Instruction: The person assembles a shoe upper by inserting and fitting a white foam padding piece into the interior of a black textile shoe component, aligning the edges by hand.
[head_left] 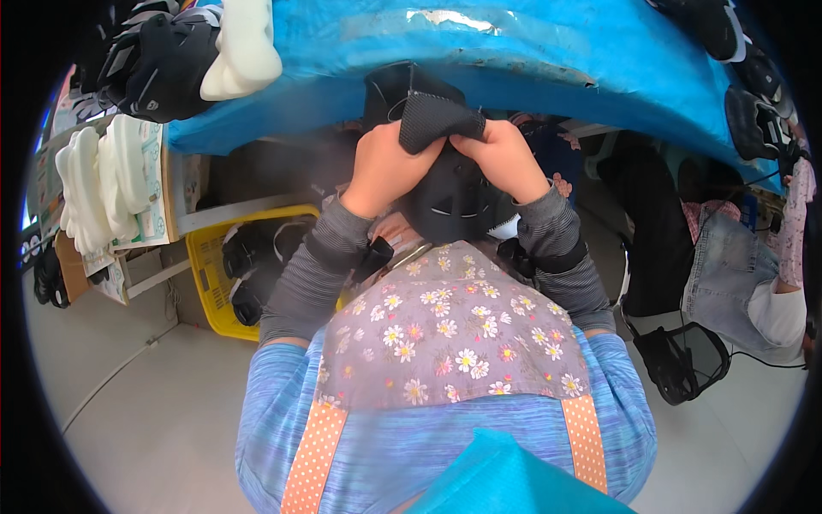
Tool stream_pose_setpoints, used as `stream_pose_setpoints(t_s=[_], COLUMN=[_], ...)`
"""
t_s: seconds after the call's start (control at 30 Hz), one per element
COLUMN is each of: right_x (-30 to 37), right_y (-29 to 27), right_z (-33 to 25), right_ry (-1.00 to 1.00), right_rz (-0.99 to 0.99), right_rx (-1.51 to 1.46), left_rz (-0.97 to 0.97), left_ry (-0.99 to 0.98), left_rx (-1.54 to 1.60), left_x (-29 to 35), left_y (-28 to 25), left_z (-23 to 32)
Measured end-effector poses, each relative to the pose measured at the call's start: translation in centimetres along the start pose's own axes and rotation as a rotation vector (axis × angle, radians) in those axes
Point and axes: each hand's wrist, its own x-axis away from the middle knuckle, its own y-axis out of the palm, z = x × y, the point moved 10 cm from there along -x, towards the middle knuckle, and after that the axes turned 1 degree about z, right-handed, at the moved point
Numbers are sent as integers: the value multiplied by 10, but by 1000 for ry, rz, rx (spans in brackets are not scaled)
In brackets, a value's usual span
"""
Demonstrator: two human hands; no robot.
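Note:
Both hands meet at the near edge of the blue-covered table, closed on a black shoe upper (432,116) with a textured mesh surface. My left hand (385,167) grips its lower left side. On the other side, my right hand (507,158) pinches the edge, thumb toward the middle. A thin loose thread shows beside the mesh flap. More black material (449,201) hangs below the hands, against the flowered apron (462,334); whether it belongs to the same piece I cannot tell.
The blue table cover (531,77) spans the far side. Black shoes (163,68) and a white foot-shaped form (244,51) lie at far left. More white forms (103,184) are stacked beside a yellow basket (205,283) of black shoes. A co-worker's denim garment (736,265) is at right.

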Motion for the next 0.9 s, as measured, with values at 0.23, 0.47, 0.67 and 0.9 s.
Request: stream_pose_setpoints(t_s=[0.23, 0.47, 0.67, 0.9], right_x=[-15, -6, -2, -13], right_y=[12, 10, 9, 15], right_z=[24, 21, -13, 18], right_ry=[264, 137, -38, 107], right_rz=[-149, -77, -19, -128], right_rx=[-31, -123, 54, -96], left_rz=[-138, -98, -41, -110], left_ry=[-193, -133, 43, -89], left_rx=[148, 182, 462, 569], left_x=[-15, -7, -1, -6], left_y=[30, 25, 6, 28], left_z=[-49, -37, -25, -37])
